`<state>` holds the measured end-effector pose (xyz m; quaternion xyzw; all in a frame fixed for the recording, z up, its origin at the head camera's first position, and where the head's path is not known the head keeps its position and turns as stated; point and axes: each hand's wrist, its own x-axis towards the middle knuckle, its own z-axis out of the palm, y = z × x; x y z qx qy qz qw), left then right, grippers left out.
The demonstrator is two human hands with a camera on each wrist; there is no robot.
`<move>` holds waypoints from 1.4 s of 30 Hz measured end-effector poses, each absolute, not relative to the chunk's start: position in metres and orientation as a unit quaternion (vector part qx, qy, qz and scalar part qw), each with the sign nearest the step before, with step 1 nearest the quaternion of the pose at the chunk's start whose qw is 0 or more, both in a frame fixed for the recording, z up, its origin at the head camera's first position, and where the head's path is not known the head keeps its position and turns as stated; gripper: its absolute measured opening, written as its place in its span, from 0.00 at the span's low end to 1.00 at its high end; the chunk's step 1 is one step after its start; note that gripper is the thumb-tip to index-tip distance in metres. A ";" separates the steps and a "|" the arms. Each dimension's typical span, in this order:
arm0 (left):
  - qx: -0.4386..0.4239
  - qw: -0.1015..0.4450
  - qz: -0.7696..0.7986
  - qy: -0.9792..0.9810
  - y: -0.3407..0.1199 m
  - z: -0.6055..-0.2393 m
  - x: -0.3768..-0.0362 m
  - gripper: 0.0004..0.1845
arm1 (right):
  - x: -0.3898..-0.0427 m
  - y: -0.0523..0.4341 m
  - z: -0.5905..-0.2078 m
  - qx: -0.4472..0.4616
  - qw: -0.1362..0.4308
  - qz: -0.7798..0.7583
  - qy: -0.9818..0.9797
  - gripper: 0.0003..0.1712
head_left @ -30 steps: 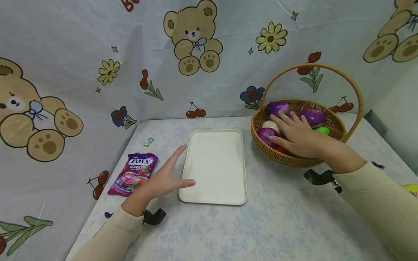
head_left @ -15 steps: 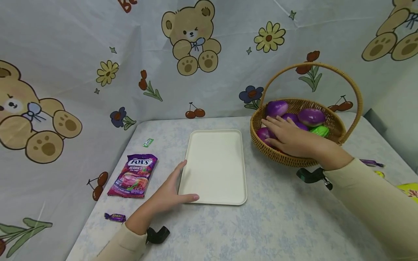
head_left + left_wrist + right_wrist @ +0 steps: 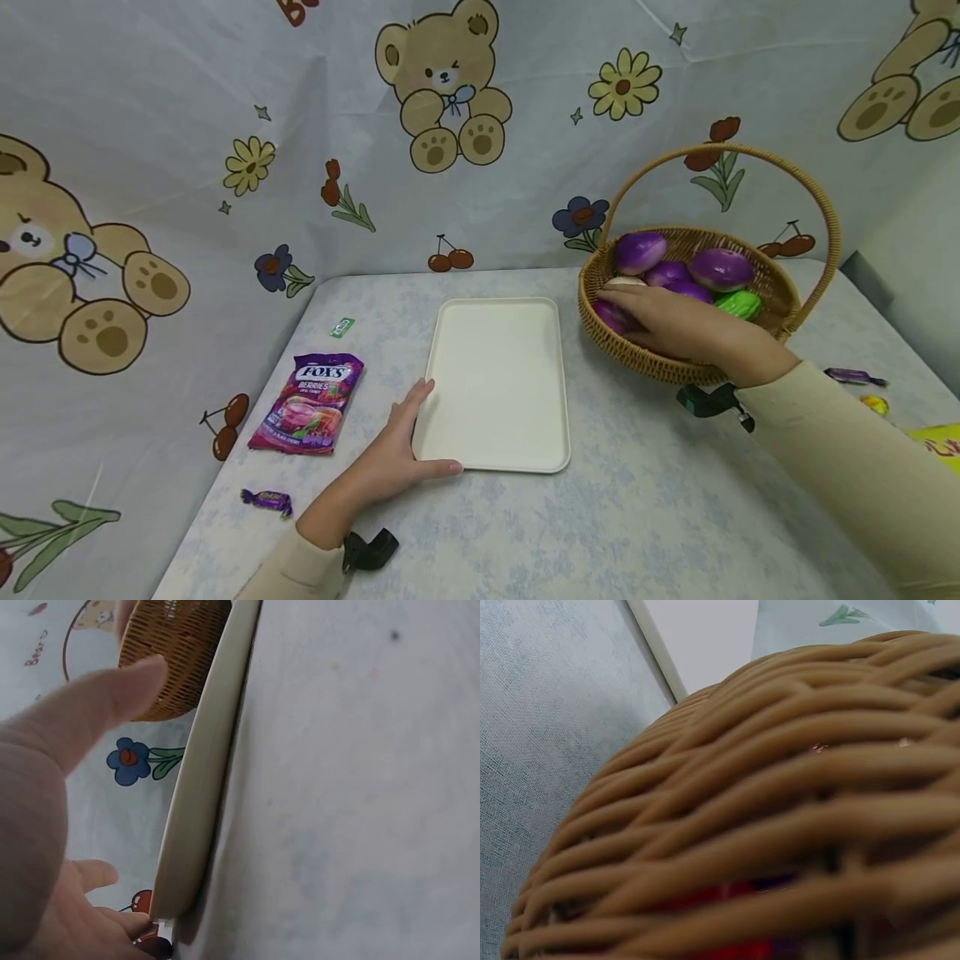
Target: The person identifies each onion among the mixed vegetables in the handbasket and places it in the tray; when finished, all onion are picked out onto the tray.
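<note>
My left hand [image 3: 405, 442] lies flat on the table at the near left corner of the white tray [image 3: 498, 375], fingers straight along its left edge, thumb along its front edge. The left wrist view shows the tray's rim [image 3: 202, 787] side-on beside the thumb. My right hand [image 3: 656, 321] reaches into the wicker basket [image 3: 660, 364], laid over a purple toy [image 3: 609, 315] at its left side. The fingertips dip below the rim, so any grip is hidden. More purple toys [image 3: 718, 268] and a green one [image 3: 738, 304] lie behind the hand.
A Fox's candy bag [image 3: 307, 402] lies left of the tray, with a wrapped candy [image 3: 266, 500] near the table's front left and a green wrapper [image 3: 342, 327] further back. Loose candies [image 3: 855, 377] lie right of the basket. The basket's tall handle [image 3: 720, 152] arches overhead.
My left hand slid back along the tray's left edge to its near corner. My right hand sank lower into the basket, toward its left side.
</note>
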<state>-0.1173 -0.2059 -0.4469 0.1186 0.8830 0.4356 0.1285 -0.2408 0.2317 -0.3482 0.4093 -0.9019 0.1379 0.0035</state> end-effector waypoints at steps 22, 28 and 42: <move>0.084 0.108 0.407 0.903 -0.206 -0.451 -0.117 0.72 | -0.245 0.231 -0.348 0.351 0.003 0.130 -0.927 0.43; 0.081 0.113 0.407 0.903 -0.206 -0.450 -0.115 0.73 | -0.242 0.234 -0.345 0.337 0.015 0.133 -0.932 0.42; 0.095 0.101 0.383 0.913 -0.206 -0.449 -0.115 0.73 | -0.228 0.242 -0.317 0.270 0.027 0.159 -0.949 0.47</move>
